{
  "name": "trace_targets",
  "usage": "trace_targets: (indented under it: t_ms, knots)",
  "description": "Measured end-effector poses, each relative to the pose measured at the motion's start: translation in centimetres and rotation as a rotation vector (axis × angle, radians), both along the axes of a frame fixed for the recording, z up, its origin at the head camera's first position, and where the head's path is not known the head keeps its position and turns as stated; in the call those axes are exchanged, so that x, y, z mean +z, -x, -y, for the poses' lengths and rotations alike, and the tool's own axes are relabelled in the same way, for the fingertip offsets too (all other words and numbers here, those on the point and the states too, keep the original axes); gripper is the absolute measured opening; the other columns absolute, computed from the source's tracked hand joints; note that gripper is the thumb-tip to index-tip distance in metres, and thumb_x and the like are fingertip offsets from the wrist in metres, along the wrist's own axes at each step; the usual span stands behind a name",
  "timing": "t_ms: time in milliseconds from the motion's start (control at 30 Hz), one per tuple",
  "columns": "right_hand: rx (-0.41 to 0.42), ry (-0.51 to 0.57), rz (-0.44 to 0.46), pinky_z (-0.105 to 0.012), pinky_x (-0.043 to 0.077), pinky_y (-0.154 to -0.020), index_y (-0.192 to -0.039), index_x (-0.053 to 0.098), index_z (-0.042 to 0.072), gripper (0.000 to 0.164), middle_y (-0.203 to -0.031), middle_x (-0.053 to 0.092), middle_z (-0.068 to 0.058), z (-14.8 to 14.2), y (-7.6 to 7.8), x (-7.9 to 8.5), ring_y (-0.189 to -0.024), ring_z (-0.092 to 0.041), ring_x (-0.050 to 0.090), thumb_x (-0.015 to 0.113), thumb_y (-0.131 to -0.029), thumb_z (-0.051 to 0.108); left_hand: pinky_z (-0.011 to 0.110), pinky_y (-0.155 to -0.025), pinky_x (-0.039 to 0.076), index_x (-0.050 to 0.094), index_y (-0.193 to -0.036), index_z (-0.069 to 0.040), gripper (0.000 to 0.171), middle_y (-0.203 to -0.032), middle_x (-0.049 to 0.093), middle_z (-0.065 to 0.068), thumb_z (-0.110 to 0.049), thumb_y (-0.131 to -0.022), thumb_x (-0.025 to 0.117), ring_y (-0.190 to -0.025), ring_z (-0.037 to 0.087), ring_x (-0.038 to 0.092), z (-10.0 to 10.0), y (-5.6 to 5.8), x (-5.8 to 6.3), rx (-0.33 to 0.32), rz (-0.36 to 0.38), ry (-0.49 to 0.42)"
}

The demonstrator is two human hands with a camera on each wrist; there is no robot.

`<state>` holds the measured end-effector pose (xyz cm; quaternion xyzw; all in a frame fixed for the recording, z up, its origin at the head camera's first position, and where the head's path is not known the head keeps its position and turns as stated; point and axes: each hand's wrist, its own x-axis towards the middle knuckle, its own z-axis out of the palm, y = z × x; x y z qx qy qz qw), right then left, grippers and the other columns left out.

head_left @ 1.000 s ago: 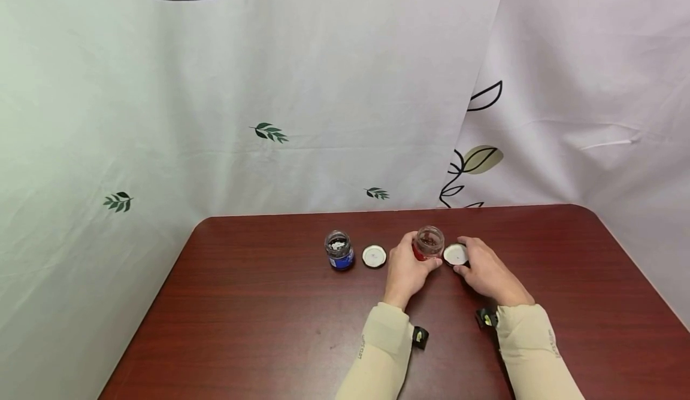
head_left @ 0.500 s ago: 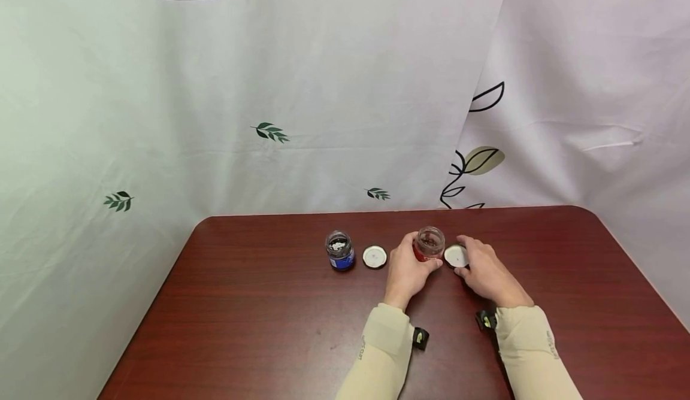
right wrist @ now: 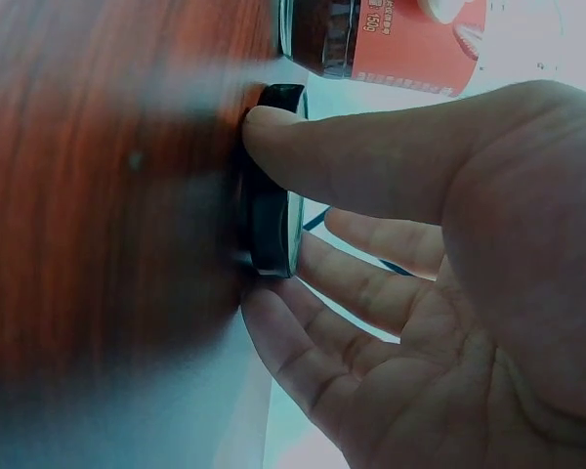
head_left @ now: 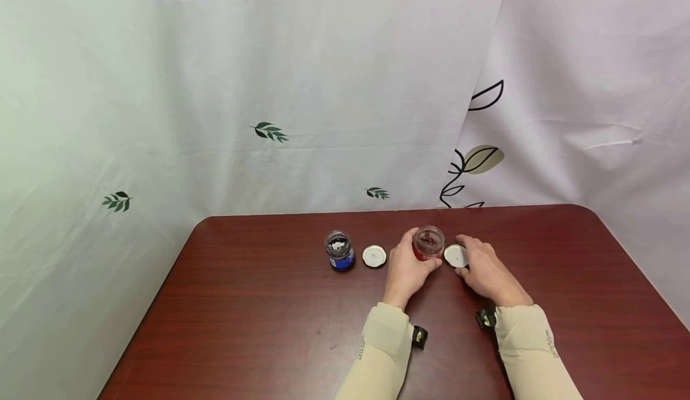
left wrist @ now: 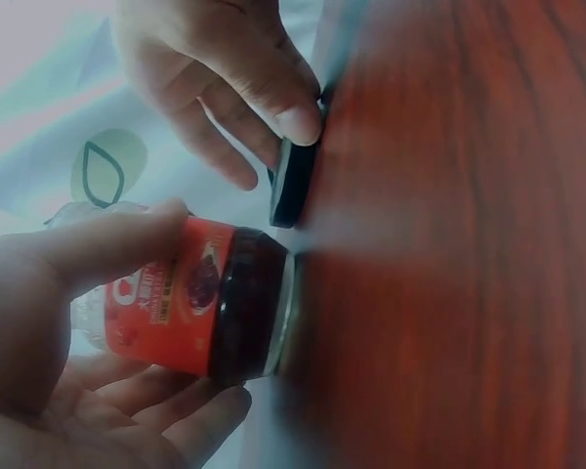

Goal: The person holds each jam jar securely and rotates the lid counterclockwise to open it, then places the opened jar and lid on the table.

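Observation:
My left hand [head_left: 405, 273] grips an open glass jar [head_left: 429, 242] that stands upright on the table. In the left wrist view the jar has a red label [left wrist: 188, 311] and dark contents near its base. Just right of it, a round lid [head_left: 455, 256] lies with its white inside facing up. The thumb and fingers of my right hand [head_left: 489, 274] hold this lid by its edge; its black rim [right wrist: 271, 230] shows in the right wrist view. A narrow gap separates jar and lid. Neither object appears raised off the table.
Left of my hands, a second lid [head_left: 374, 257] lies white side up. Beside it stands an open jar [head_left: 339, 250] with a blue label and something white inside. The reddish-brown table [head_left: 242, 322] ends at a patterned cloth [head_left: 334, 100] behind.

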<state>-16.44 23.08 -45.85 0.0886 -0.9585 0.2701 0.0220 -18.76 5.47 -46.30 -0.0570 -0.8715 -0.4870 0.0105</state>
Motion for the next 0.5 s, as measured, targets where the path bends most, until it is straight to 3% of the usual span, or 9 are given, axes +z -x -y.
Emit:
trace_targets:
  t_ms: [267,500]
  knots:
    - [-0.002,0.019,0.026,-0.064,0.039,-0.097,-0.139,0.04,-0.014,0.066,-0.131,0.048,-0.037,-0.1,0.0,-0.1,-0.122,-0.053,0.042,0.074,-0.084,0.002,0.039,-0.102,0.047,0.051,-0.145,-0.011,0.082,-0.135,0.062,0.008,-0.021,-0.074,0.091,-0.123,0.021,0.059,0.6,0.1,1.1,-0.037,0.016,0.027]
    - [-0.013,0.055,0.014,-0.064,0.035,-0.101,-0.14,0.041,-0.011,0.067,-0.136,0.047,-0.034,-0.4,-0.2,0.3,-0.127,-0.052,0.038,0.075,-0.086,0.009,0.041,-0.105,0.044,0.05,-0.148,-0.015,0.085,-0.142,0.057,0.006,-0.023,-0.074,0.092,-0.13,0.023,0.053,1.5,0.1,2.3,-0.034,0.031,0.049]
